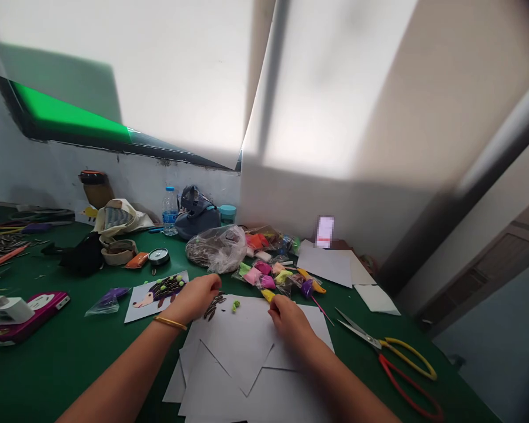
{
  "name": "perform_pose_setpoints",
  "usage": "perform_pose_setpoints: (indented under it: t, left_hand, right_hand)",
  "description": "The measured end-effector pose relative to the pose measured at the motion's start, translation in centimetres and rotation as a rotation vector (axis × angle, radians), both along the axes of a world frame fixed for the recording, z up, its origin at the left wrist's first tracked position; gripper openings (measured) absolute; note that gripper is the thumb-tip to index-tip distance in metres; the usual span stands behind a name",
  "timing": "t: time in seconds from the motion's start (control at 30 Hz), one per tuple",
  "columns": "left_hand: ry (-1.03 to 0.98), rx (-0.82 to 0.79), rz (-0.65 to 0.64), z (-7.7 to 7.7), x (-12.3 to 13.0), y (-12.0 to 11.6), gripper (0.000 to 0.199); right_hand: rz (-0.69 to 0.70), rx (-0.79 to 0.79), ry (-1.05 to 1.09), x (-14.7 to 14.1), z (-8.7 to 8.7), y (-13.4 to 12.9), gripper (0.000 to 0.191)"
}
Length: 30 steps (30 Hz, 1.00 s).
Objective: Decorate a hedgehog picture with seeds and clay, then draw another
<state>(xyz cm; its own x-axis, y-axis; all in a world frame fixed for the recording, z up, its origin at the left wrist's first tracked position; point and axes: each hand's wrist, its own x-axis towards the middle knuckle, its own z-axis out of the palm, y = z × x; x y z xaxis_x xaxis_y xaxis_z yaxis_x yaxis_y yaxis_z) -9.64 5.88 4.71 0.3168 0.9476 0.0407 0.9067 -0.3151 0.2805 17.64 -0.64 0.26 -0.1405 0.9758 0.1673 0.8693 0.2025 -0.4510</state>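
Note:
My left hand (pixel 207 294), a gold bangle at its wrist, has its fingers curled together over the small dark pieces (pixel 215 306) at the top left of the white paper sheets (pixel 242 341). What its fingers hold, if anything, is too hidden to name. My right hand (pixel 286 317) is closed at the sheets' upper right edge, beside a yellow packet (pixel 267 295). Its fingertips are hidden behind the hand. Between the hands a bit of green clay (pixel 235 306) lies on the paper. A hedgehog picture (pixel 158 295) with green dots lies left of my left hand.
Large scissors (pixel 379 343) with yellow and red handles lie open at the right. Colourful clay packets (pixel 264 273) and a plastic bag (pixel 218 248) sit behind the paper. At the left are a magenta box (pixel 30 320) and a purple packet (pixel 110 299). A water bottle (pixel 170 212) stands by the wall.

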Motion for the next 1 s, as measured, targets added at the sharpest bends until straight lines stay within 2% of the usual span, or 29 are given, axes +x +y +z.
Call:
perform_pose_setpoints:
  t: [0.07,0.13,0.17,0.27,0.37,0.47,0.53,0.57,0.67,0.73,0.8,0.9,1.0]
  left_hand:
    - [-0.338,-0.117,-0.092,-0.4,2.4,-1.6,0.033]
    - [-0.542,-0.209,-0.167,-0.8,5.0,-3.3,0.039]
    - [-0.623,-0.232,-0.182,-1.0,6.1,-4.1,0.04]
    - [-0.805,-0.283,-0.171,-1.3,8.5,-5.6,0.042]
    - [-0.888,-0.413,-0.18,-1.3,9.3,-6.1,0.047]
    - [-0.876,-0.537,-0.239,-1.1,9.3,-6.2,0.054]
    - [-0.824,-0.509,-0.27,-1.0,8.7,-5.8,0.052]
    - [-0.779,-0.451,-0.268,-0.9,8.2,-5.4,0.049]
    - [-0.569,-0.154,-0.173,-0.4,5.5,-3.6,0.035]
    - [-0.401,0.031,-0.081,-0.1,3.1,-2.1,0.029]
    - [-0.277,0.114,-0.052,-0.2,1.0,-0.9,0.03]
    - [-0.212,0.122,-0.235,-1.2,-0.9,-0.3,0.031]
    - [-0.151,0.136,-0.354,-2.6,-0.9,-0.6,0.03]
  right_hand:
    - [0.095,0.056,0.149,-0.6,0.2,-0.5,0.019]
    - [0.197,0.101,0.281,-1.1,0.4,-1.0,0.023]
    - [0.222,0.11,0.318,-1.3,0.5,-1.3,0.019]
    - [0.19,0.103,0.397,-1.6,0.8,-2.3,0.003]
    - [0.165,0.075,0.475,-1.3,0.9,-3.3,0.009]
    - [0.232,0.06,0.467,-0.6,0.9,-3.8,0.014]
    - [0.243,0.082,0.38,0.7,0.9,-3.5,0.013]
    - [0.21,0.108,0.313,1.7,0.9,-3.2,0.012]
    - [-0.052,0.186,0.052,5.8,0.6,-1.9,0.018]
    - [-0.184,0.148,-0.138,8.7,0.1,-1.2,0.022]
    - [-0.246,0.069,-0.27,10.9,-0.4,-0.9,0.026]
    - [-0.274,0.04,-0.34,11.7,-0.7,-1.2,0.03]
    - [-0.238,0.141,-0.3,9.3,-0.2,-2.1,0.032]
